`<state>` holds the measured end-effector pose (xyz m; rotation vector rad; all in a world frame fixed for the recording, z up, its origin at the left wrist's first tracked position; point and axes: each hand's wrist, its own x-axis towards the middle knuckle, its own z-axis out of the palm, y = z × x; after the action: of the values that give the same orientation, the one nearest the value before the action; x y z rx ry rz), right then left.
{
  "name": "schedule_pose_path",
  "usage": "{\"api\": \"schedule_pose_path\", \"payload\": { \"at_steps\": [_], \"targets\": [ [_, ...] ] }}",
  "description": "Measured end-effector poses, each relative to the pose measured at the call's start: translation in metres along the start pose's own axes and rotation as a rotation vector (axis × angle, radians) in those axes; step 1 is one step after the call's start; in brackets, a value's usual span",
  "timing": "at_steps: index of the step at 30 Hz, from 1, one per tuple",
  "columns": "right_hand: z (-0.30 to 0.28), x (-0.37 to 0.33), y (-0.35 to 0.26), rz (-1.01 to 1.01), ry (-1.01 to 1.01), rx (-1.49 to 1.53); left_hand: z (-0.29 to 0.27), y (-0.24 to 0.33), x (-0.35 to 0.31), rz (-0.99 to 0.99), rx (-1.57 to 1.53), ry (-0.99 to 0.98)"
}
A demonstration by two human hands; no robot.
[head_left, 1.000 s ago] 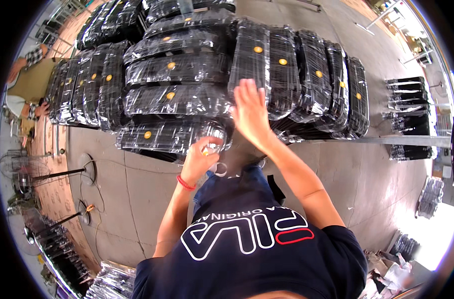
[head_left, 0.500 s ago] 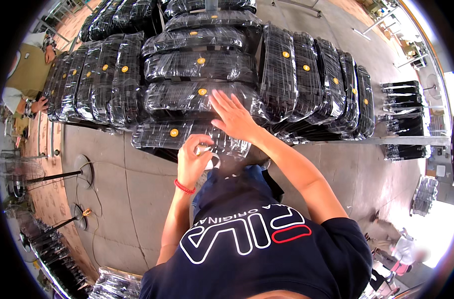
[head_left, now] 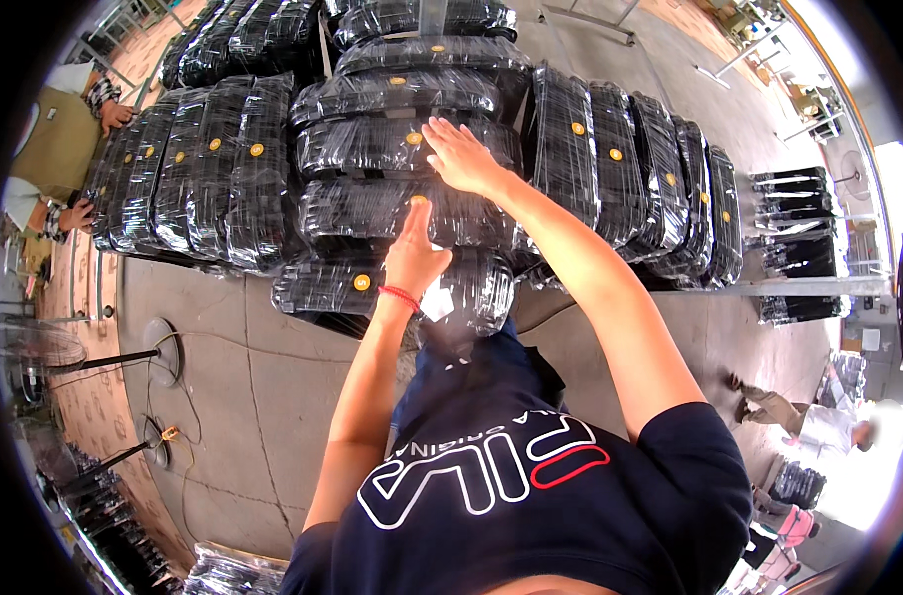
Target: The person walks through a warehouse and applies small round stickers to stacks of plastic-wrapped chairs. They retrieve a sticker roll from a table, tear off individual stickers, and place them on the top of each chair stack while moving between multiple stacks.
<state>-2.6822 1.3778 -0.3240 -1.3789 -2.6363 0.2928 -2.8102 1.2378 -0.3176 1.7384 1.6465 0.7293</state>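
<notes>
Black suitcases wrapped in clear film lie in rows before me, each with a round orange-yellow sticker. My left hand (head_left: 415,256), with a red bracelet at its wrist, reaches over the nearest suitcase (head_left: 318,287). Its foremost fingers point at the sticker on the second suitcase (head_left: 357,212), and its thumb stands out. A white roll (head_left: 439,296) shows partly below this palm; the grip on it is mostly hidden. Farther forward, my right hand (head_left: 463,161) is open, fingers stretched out, over the third suitcase (head_left: 338,149). Whether it touches the film I cannot tell.
Wrapped suitcases line the left (head_left: 258,183) and right (head_left: 615,159). At the far left a co-worker's hands (head_left: 75,215) rest by the left row. Fans on stands (head_left: 161,349) and a cable lie on the floor at left. A person (head_left: 803,421) walks at the right.
Both my hands have moved forward over the suitcases. My left fingers have gone from a curled pinch to reaching forward. The walking person has come into clearer view at right.
</notes>
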Motion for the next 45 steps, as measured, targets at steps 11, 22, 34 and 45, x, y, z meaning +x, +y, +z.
{"api": "schedule_pose_path", "payload": {
  "at_steps": [11,22,34,45],
  "targets": [
    [-0.009,0.053,0.043,-0.110,0.058,0.196,-0.006,0.049,0.027,-0.203,-0.005,0.077],
    [-0.017,0.150,0.137,-0.167,0.257,0.102,0.040,0.054,0.169,-0.150,-0.208,0.332],
    [-0.032,0.237,0.273,0.063,0.129,-0.104,0.052,0.071,0.307,-0.116,-0.082,0.423],
    [-0.046,0.331,0.280,0.136,0.155,-0.019,0.065,0.072,0.319,-0.269,-0.080,0.346]
  ]
}}
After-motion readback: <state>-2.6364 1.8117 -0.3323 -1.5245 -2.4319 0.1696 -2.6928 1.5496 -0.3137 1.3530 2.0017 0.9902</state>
